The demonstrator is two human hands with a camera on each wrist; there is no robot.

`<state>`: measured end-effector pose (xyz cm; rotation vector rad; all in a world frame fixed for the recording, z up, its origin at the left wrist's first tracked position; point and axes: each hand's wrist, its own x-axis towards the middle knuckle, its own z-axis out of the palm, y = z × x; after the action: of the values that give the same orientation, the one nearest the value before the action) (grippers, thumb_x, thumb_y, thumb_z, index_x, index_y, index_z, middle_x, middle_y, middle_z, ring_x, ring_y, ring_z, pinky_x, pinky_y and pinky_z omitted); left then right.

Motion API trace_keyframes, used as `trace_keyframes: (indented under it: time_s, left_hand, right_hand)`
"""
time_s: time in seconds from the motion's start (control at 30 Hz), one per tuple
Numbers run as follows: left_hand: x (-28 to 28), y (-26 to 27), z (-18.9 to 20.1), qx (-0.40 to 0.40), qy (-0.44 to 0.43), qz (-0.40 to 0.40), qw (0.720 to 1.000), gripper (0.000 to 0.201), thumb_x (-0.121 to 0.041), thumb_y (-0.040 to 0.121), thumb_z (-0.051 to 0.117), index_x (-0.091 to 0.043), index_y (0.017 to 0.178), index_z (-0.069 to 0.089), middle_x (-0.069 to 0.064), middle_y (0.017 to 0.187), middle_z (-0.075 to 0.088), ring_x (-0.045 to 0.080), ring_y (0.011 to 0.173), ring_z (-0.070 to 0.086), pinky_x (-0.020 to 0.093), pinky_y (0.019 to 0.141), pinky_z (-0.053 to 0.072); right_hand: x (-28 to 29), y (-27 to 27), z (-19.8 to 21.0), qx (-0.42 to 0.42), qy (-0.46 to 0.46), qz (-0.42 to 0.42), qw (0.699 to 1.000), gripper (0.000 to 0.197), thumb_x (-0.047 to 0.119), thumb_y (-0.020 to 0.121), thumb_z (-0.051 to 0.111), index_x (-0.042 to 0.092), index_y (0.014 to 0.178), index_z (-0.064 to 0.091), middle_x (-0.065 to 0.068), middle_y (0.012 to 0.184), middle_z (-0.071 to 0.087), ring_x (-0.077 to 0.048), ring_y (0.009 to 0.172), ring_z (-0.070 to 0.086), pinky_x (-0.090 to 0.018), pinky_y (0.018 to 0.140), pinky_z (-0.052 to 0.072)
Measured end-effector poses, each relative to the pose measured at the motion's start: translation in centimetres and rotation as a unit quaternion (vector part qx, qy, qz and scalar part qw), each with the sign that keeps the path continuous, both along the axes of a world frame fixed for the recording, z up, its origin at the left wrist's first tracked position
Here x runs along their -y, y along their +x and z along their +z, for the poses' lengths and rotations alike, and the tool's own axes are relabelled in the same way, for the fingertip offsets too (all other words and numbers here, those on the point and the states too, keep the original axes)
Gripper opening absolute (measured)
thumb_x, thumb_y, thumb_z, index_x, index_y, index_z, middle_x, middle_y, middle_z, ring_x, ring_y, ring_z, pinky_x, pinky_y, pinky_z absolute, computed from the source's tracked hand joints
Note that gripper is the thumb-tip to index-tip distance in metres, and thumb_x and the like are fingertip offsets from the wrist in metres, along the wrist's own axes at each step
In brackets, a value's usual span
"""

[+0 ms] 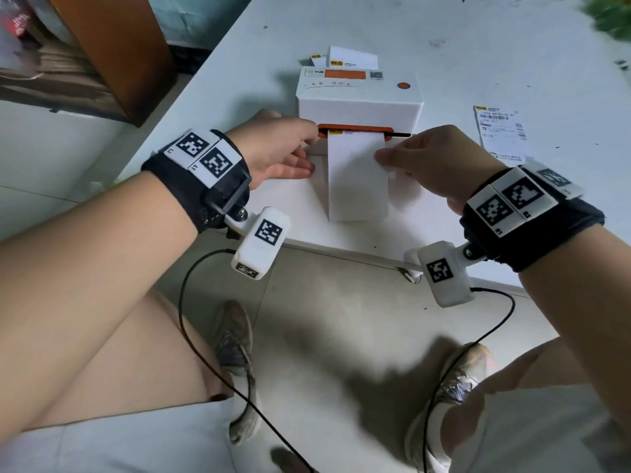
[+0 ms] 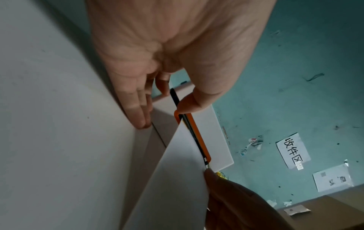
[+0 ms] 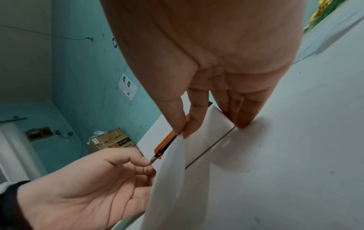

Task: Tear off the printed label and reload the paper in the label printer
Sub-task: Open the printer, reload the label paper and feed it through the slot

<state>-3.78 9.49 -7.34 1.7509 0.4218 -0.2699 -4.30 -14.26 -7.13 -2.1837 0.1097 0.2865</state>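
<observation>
A white label printer (image 1: 358, 97) with an orange outlet slot (image 1: 355, 129) stands on the white table (image 1: 478, 46). A blank white label strip (image 1: 356, 179) hangs out of the slot and down onto the table. My left hand (image 1: 307, 155) is at the slot's left end: its thumb (image 2: 189, 104) presses on the orange frame, and its straight fingers (image 2: 141, 115) rest against the printer's base. My right hand (image 1: 384, 158) pinches the label's right edge between thumb and forefinger (image 3: 182, 132) just below the slot. Its other fingers (image 3: 242, 118) touch the printer's front.
A stack of fanfold label paper (image 1: 353, 58) sits behind the printer. A printed label (image 1: 500, 128) lies on the table to the right. The table's front edge (image 1: 341, 247) runs just under my wrists. A cardboard box (image 3: 112, 138) stands on the floor.
</observation>
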Motion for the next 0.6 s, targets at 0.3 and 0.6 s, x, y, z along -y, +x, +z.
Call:
trace_keyframes:
  time_s: [0.3, 0.6]
  left_hand:
    - [3.1, -0.2, -0.4, 0.021, -0.066, -0.040, 0.997, 0.006, -0.003, 0.098, 0.062, -0.007, 0.094, 0.063, 0.005, 0.073, 0.064, 0.019, 0.057, 0.069, 0.026, 0.064, 0.065]
    - [3.1, 0.5, -1.3, 0.009, -0.135, -0.010, 0.991, 0.012, -0.003, 0.099, 0.077, -0.008, 0.110, 0.074, 0.004, 0.084, 0.083, 0.017, 0.067, 0.082, 0.027, 0.061, 0.065]
  right_hand:
    - [0.5, -0.4, 0.3, -0.005, 0.017, -0.039, 0.999, 0.031, 0.044, 0.090, 0.079, 0.014, 0.097, 0.085, 0.010, 0.062, 0.062, -0.012, 0.061, 0.052, -0.026, 0.061, 0.039]
    - [1.0, -0.3, 0.3, -0.013, -0.016, -0.013, 1.000, 0.034, 0.047, 0.090, 0.079, 0.014, 0.097, 0.084, 0.001, 0.068, 0.058, -0.014, 0.053, 0.040, -0.025, 0.048, 0.032]
